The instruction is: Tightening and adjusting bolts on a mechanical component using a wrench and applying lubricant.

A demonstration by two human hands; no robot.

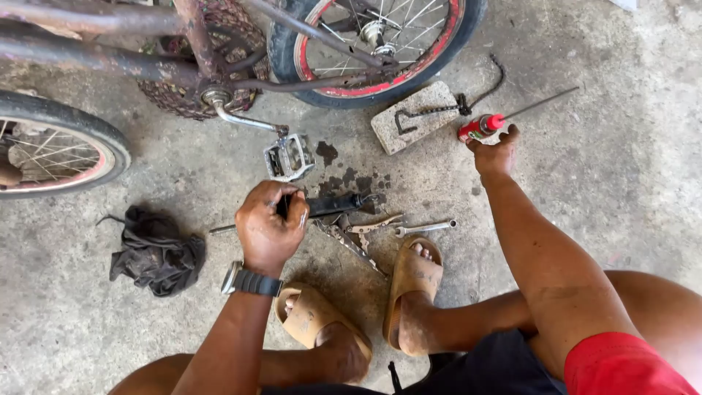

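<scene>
Head view, looking down at a stained grey concrete floor [629,183].

Left hand [269,223] — fingers wrapped tight round a black cylindrical tool handle [333,204] that lies across the floor just above the feet; its dark shaft runs out toward 3 o'clock from the fist. A black-strapped wristwatch [250,281] sits on that wrist.

Right hand [495,152] — at 1 o'clock from the left, well apart from it. Fingers closed over a small red spray can with a thin straw nozzle [480,127], the can on or just off the floor; cannot tell which.

Just beside the can at 9 o'clock: a pale rough concrete block [409,121] with a bent dark metal hook [428,111] across it.

Between the hands, near the sandals: a silver open-ended spanner [424,228] and a rusty flat chain-like strip [344,240].

At 12 o'clock from the left hand: a grey metal bicycle pedal [289,156] on its crank, part of a rusty dark-framed bicycle with red-rimmed wheels [197,66].

At 9 o'clock: a crumpled black rag [156,251].

Tan rubber slide sandals [413,281] on both feet.
</scene>
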